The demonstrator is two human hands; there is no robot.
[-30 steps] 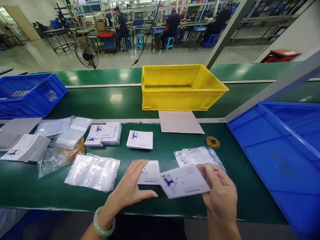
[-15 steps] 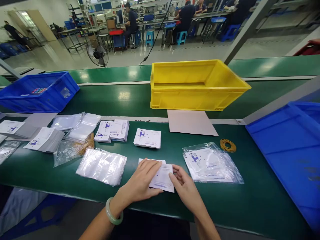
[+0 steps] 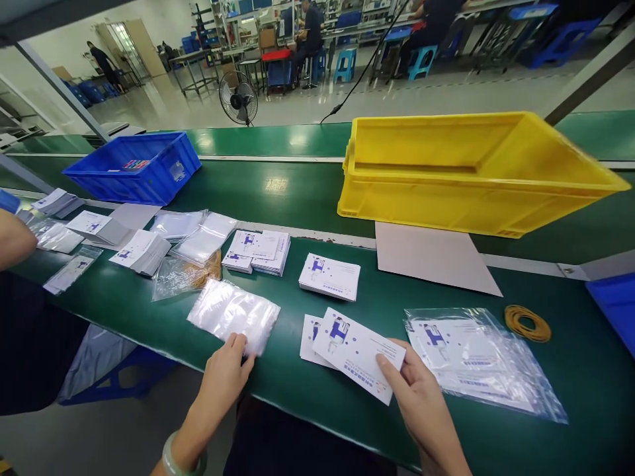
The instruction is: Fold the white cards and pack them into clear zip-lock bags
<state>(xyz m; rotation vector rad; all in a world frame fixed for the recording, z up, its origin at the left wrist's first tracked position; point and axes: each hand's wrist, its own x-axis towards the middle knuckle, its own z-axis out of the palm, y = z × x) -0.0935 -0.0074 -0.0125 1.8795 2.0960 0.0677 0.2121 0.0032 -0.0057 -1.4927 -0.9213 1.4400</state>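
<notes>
My right hand point(image 3: 421, 396) is closed on a white printed card point(image 3: 358, 352), held just above another card point(image 3: 310, 332) lying on the green table. My left hand point(image 3: 223, 373) reaches left, its fingertips touching the near edge of a stack of clear plastic bags point(image 3: 233, 314). To the right of the held card lies a pile of bagged cards point(image 3: 476, 357). Further back sit a small stack of cards point(image 3: 330, 276) and a larger stack point(image 3: 258, 251).
A yellow bin point(image 3: 471, 172) stands on the conveyor behind a grey cardboard sheet point(image 3: 431, 258). Rubber bands point(image 3: 527, 322) lie at right, a blue crate point(image 3: 133, 168) at back left. More cards and bags point(image 3: 143, 251) cover the left. A person's arm point(image 3: 12, 238) shows at far left.
My left hand left the card and moved left onto the clear bags. My right hand lifted the card off the one beneath. The view swung left.
</notes>
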